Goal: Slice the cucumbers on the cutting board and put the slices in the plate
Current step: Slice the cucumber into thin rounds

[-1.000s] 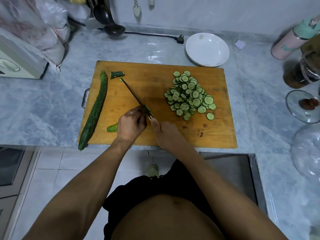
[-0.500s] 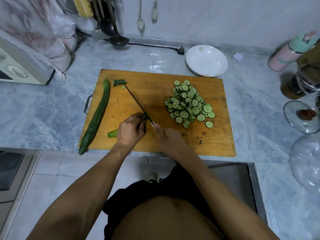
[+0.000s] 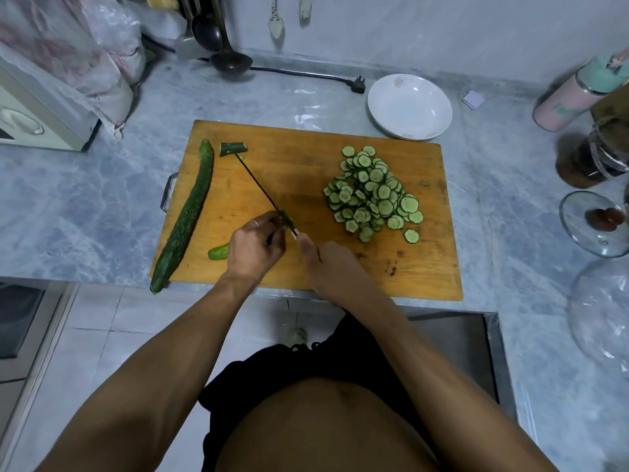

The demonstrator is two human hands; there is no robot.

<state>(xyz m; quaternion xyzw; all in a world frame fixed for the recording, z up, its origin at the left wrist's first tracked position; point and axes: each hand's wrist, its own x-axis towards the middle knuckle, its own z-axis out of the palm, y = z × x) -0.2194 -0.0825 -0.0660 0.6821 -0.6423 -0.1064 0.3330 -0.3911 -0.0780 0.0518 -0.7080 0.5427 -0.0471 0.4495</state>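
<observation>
done: slices (image 3: 372, 190) piled on board (image 3: 306, 158) | now: our left hand (image 3: 255, 247) grips a cucumber stub (image 3: 218, 252); right hand (image 3: 326, 264) clasps knife (image 3: 262, 190) | left: whole cucumber (image 3: 185, 216); plate (image 3: 439, 100) bare

A home kitchen: a marble desk (image 3: 85, 206) with a wooden cutting board (image 3: 306, 158), ladles (image 3: 218, 39) hanging on the wall, a tiled floor (image 3: 102, 335).

One head-worn wide-angle view looks steeply down and forward from above the counter's (image 3: 85, 206) near edge, the board (image 3: 306, 172) centred, close below.
</observation>
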